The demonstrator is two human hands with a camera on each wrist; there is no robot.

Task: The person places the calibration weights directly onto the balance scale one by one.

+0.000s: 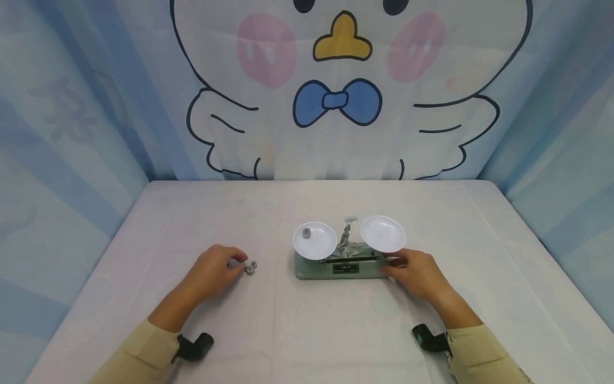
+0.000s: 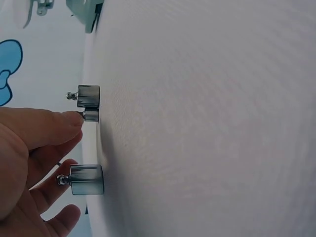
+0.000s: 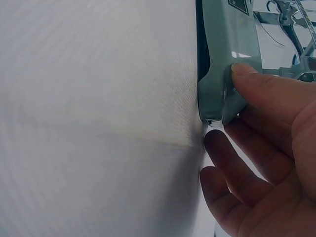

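Observation:
A green balance scale (image 1: 314,269) with two white pans stands on the table. One metal weight (image 1: 306,233) sits in its left pan (image 1: 318,246); the right pan (image 1: 384,232) is bare and slightly higher. My right hand (image 1: 416,273) grips the right end of the base, with the thumb (image 3: 266,89) on its front. To the left of the scale, my left hand (image 1: 215,273) pinches the knob of a small weight (image 2: 92,115) between thumb and index finger. A medium weight (image 2: 89,96) stands against it, and a larger weight (image 2: 87,179) stands nearer the other fingers.
White cloth covers the table (image 1: 316,330). Behind it hangs a curtain (image 1: 275,133) with a cartoon figure and a blue bow tie, and pale blue curtains (image 1: 62,160) flank both sides. Black wrist cameras (image 1: 194,348) sit at both sleeves.

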